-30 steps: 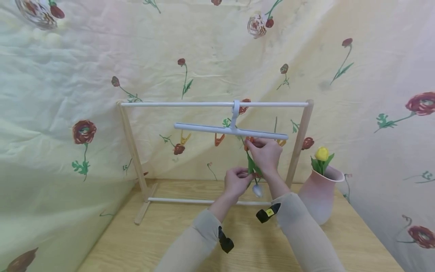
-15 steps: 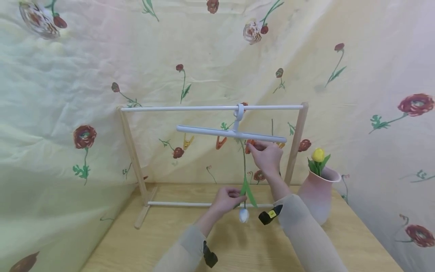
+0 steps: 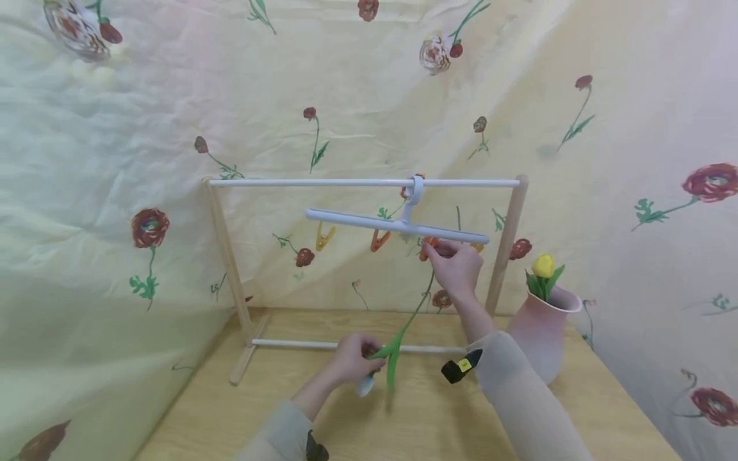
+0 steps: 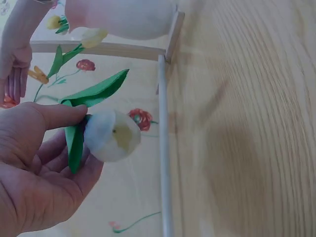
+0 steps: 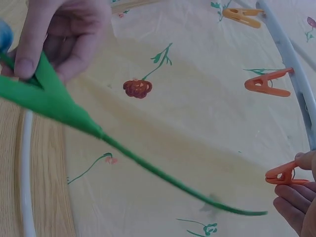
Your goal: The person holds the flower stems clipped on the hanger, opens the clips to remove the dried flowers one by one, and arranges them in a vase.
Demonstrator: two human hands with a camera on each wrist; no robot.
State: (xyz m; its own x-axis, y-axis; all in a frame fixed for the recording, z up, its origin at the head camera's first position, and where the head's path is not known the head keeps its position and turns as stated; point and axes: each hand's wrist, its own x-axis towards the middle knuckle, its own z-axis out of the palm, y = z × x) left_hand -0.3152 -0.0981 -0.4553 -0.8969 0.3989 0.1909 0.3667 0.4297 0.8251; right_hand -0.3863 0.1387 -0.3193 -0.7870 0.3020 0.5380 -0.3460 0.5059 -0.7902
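Observation:
In the head view, my left hand (image 3: 353, 358) pinches a white tulip just behind its bloom (image 4: 112, 136), low over the table. Its green stem (image 5: 158, 173) slants up to the right, and the free end stops a little apart from an orange clip. My right hand (image 3: 459, 267) pinches that orange clip (image 5: 285, 174) by its handles, under the white hanger (image 3: 357, 220). Another orange clip (image 5: 269, 83) and a yellow clip (image 5: 243, 17) hang farther left along the hanger. A pale tulip (image 4: 94, 37) hangs near the right-hand yellow clip (image 4: 38, 75), hidden behind my right hand in the head view.
The hanger hooks over the top bar (image 3: 300, 183) of a wooden-legged rack. A white lower bar (image 3: 294, 344) runs close above the table (image 3: 230, 422). At right stands a pink-and-white vase (image 3: 539, 336) holding a yellow tulip (image 3: 544, 265). Flowered cloth (image 3: 357, 83) covers the back and sides.
My left hand has moved down and left with the white tulip, swinging it from hanging upright to slanted; its stem end has come away from beside the clip. My right hand stays at the clip.

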